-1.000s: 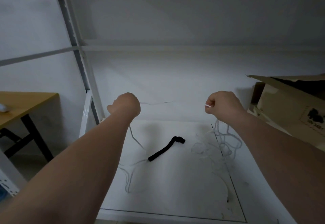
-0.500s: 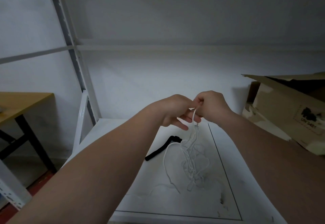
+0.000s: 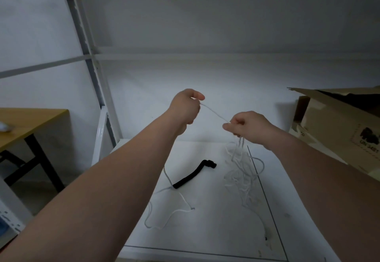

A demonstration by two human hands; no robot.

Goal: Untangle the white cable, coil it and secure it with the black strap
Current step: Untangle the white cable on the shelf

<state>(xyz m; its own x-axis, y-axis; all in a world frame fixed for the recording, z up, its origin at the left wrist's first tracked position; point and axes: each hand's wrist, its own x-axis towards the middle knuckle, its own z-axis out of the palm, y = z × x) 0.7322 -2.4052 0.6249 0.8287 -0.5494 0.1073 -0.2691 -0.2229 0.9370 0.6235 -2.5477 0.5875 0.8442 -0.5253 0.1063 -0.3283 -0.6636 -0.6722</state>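
Untangling is under way: the white cable (image 3: 214,113) is pinched taut by curled fingers of the left hand (image 3: 185,108) and right hand (image 3: 249,127); slack should next be drawn from its hanging tangle.

Cardboard box (image 3: 333,130) walls the right; shelf post (image 3: 90,60) the left.

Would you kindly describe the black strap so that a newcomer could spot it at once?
Look at the white shelf board left of the cardboard box. Near its middle, left of the tangled white cable, lies the black strap. Unlike the thin pale strands around it, it is a thick, dark band, bent at its far end.
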